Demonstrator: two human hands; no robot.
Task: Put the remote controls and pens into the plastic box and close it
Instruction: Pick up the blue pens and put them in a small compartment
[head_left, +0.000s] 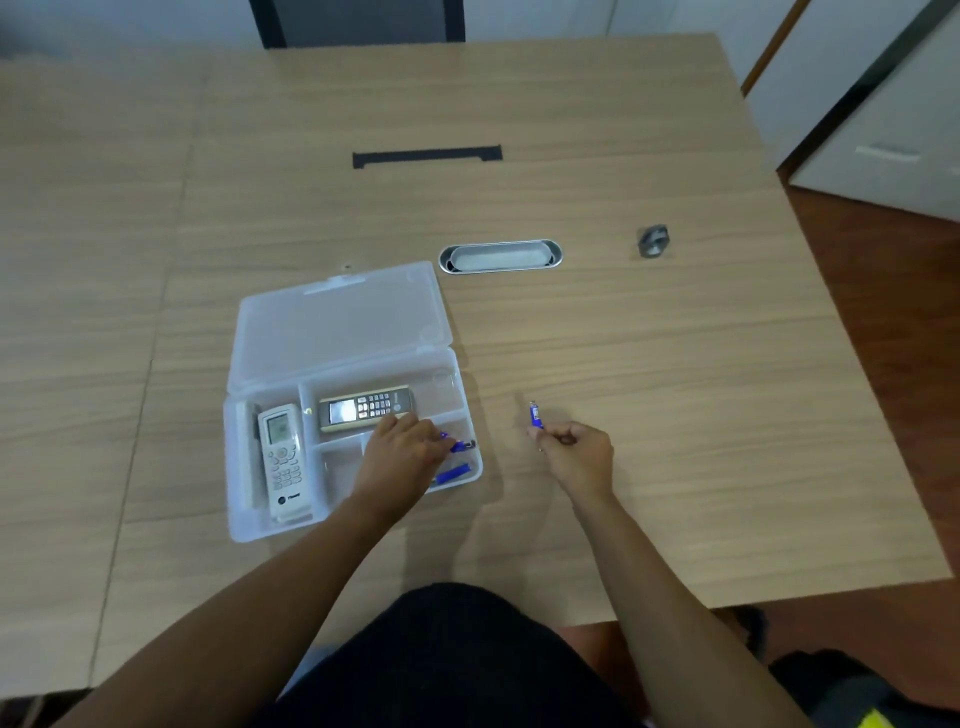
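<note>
A clear plastic box (244, 525) lies open on the table, its lid (337, 322) folded back flat. A white remote (283, 460) lies in the left compartment and a dark silver remote (363, 408) in the upper one. My left hand (397, 457) is inside the box's right compartment, fingers closed on a blue pen (457, 445). Another blue pen (453, 474) lies just below it in the same compartment. My right hand (574, 452) hovers over the table to the right of the box, gripping a third blue pen (536, 414) that points up.
The wooden table (649, 338) carries a silver oval cable grommet (500, 256) behind the box, a small grey metal object (653, 240) at the right, and a black slot (427, 156) further back. A dark chair (358, 21) stands at the far edge.
</note>
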